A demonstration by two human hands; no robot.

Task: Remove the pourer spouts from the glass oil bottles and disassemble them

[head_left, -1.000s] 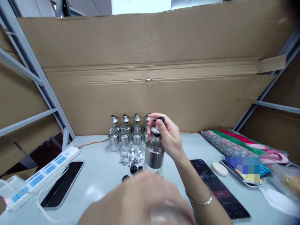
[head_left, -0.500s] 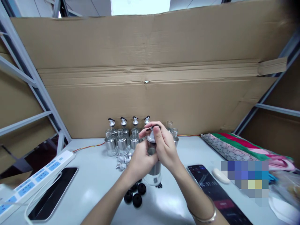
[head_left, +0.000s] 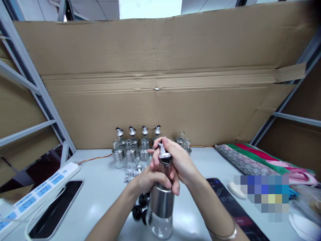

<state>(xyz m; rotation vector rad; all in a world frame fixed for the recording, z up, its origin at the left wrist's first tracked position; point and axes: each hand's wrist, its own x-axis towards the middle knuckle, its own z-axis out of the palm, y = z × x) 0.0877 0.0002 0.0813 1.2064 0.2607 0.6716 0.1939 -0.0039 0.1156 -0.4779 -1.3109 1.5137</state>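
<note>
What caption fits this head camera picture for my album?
Left hand and right hand hold a steel-sleeved glass bottle at a white table, more bottles lined up behind.

Glass bottle [head_left: 160,211] with steel collar now lifted off the table and pulled toward camera, tilted; it stood upright near the black caps [head_left: 139,207] half a second back. Left hand [head_left: 147,177] came in from blurred foreground to grip its neck. Right hand [head_left: 179,160] lower on the pourer cap [head_left: 164,154].

White table [head_left: 105,190] carries bottles [head_left: 125,154], black caps [head_left: 140,205], phone [head_left: 55,208], power strip [head_left: 37,194].
</note>
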